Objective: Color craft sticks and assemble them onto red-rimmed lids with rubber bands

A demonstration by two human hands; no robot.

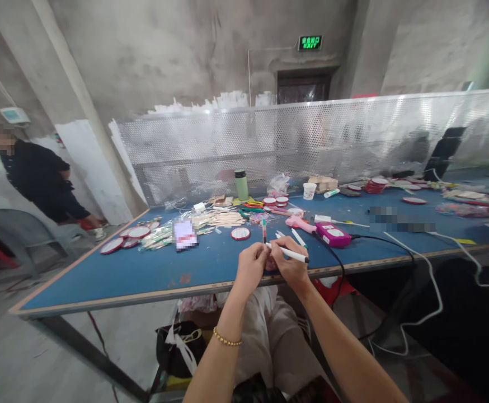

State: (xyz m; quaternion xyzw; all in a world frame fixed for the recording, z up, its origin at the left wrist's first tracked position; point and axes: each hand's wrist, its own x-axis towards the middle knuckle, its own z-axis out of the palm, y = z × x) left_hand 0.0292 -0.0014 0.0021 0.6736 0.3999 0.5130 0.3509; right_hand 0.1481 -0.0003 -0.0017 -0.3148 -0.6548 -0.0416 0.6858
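My right hand (290,260) is closed around a white marker pen (292,254) with a black end, its tip pointing left toward my other hand. Close beside it at the table's front edge, the fingers of my left hand (250,266) are pinched together. They hold a small narrow strip (264,229) with green and brownish bands, standing up above the fingertips; its lower part is hidden. Another white pen (299,238) lies just beyond my right hand. A round white disc with a red rim (240,233) rests ahead of my left hand.
A pink tool (301,225) and a magenta box (332,235) with a black cable lie at right. Wooden sticks (227,218), a green bottle (241,184) and a paper cup (309,191) stand farther back. A perforated metal screen (211,151) borders the table; a person (38,173) stands left.
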